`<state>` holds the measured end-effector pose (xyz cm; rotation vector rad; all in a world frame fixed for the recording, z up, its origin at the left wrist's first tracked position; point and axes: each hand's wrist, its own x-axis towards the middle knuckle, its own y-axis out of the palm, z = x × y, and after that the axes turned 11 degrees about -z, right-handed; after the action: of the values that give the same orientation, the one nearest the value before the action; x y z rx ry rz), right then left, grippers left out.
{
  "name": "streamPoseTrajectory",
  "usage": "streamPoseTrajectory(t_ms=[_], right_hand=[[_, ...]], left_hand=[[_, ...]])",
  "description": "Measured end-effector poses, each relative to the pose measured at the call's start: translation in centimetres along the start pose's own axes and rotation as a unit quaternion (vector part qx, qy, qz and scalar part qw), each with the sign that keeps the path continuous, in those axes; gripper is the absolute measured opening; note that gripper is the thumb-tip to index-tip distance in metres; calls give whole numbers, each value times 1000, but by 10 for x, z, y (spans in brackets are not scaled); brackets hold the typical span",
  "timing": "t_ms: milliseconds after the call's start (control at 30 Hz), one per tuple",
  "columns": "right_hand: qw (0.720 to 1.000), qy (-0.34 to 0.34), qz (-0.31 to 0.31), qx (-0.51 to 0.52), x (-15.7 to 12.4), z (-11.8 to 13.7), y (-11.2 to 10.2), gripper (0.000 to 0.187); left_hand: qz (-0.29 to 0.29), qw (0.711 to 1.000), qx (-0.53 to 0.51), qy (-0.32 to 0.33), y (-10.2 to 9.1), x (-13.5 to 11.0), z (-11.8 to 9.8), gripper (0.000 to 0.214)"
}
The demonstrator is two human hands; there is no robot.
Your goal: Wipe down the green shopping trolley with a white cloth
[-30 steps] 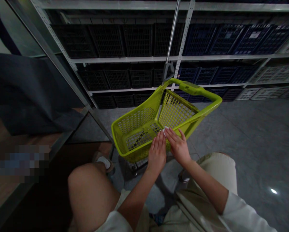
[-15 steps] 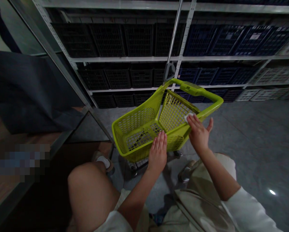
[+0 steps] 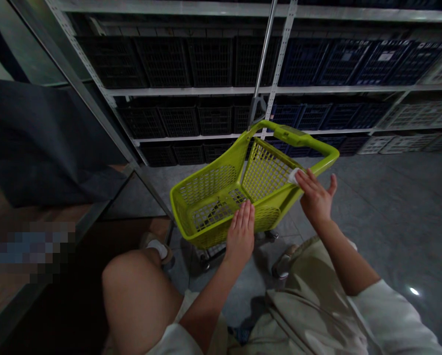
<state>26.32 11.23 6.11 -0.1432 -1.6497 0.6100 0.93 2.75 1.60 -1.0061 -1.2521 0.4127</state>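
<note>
A yellow-green plastic shopping cart (image 3: 209, 235) with lattice sides stands in front of me, its handle toward the upper right. My left hand (image 3: 242, 230) lies on the near side rim, fingers straight and close together; its thumb is hidden. Farther up the same rim, near the handle, my right hand (image 3: 315, 197) presses a small white cloth (image 3: 293, 176) under its fingertips. The thumb of that hand sticks out to the side. Most of the cloth is covered by the fingers, and I cannot tell if it is cloth or paper.
White metal shelving (image 3: 191, 91) behind the cart carries rows of black crates (image 3: 165, 61), blue crates (image 3: 306, 61) and pale crates. A metal pole (image 3: 264, 54) rises behind the cart handle. Left are a metal frame and a dark cloth (image 3: 47, 143). My legs flank the cart's near side.
My right hand has slid to the right along the rim toward the handle, carrying the white cloth. The left hand stays in the same spot on the rim.
</note>
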Motion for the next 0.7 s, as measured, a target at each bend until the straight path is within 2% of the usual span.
streamPoseTrajectory(t_ms=[33,100,267,333,367,433,500,600,667,700], right_hand=[[1000,16,-11,-9,-1,-1,1,60],[999,31,-4,-5,-6,14,2,64],[992,-7,87,95,-29,106,-4,78],[985,-23,112,128,-33,126,-7,77],[983,-34,121,137,-33,128,-8,76],[979,-63,133,142,-29,112,-9,74],[985,-66,113,115,-20,79,-8,71],[999,15,30,34,-5,27,-5,64],[998,64,3,5,0,13,-3,64],[997,78,5,3,0,16,-3,65]], left_hand=[[-3,1000,-2,0,0,0,0,76],[-8,1000,-8,0,0,0,-1,76],[-25,999,-27,1,4,-2,0,76],[-35,999,-32,2,6,-3,2,75],[-38,999,-32,1,7,-3,2,75],[-38,999,-31,0,7,-4,3,77],[-32,999,-28,-1,6,-4,3,78],[-23,999,-25,1,5,-2,1,78],[-19,1000,-23,2,4,-1,0,78],[-18,1000,-23,1,4,-1,-1,78]])
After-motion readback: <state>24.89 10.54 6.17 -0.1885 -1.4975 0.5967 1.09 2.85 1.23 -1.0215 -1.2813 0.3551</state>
